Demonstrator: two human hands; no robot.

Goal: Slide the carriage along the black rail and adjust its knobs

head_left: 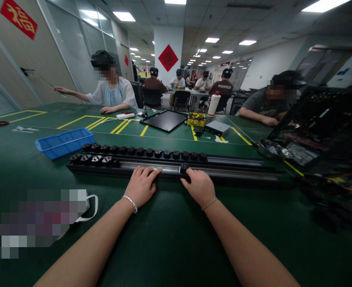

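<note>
Nearest: two bare forearms (95,243) reaching to a long, straight black rail (238,173) with a shiny metallic channel, lying crosswise on the green table (164,255). Left to right: blue plastic tray (74,146) beyond the rail's left end; four small, blocky black pieces (96,160) with shiny tops on that end. Left hand (140,185) lies palm down on the rail's near edge, index stretched out, no piece in it; can't tell if it pinches the rail. Single chunky black module (184,166) sits about midway along the rail, right at the right hand's (200,186) fingertips. That hand is half curled; can't tell whether it clasps the module or only touches it. Module looks light, stiff, smooth; best held by its sides. Round metal dish (262,150) beyond the rail's right end.
</note>
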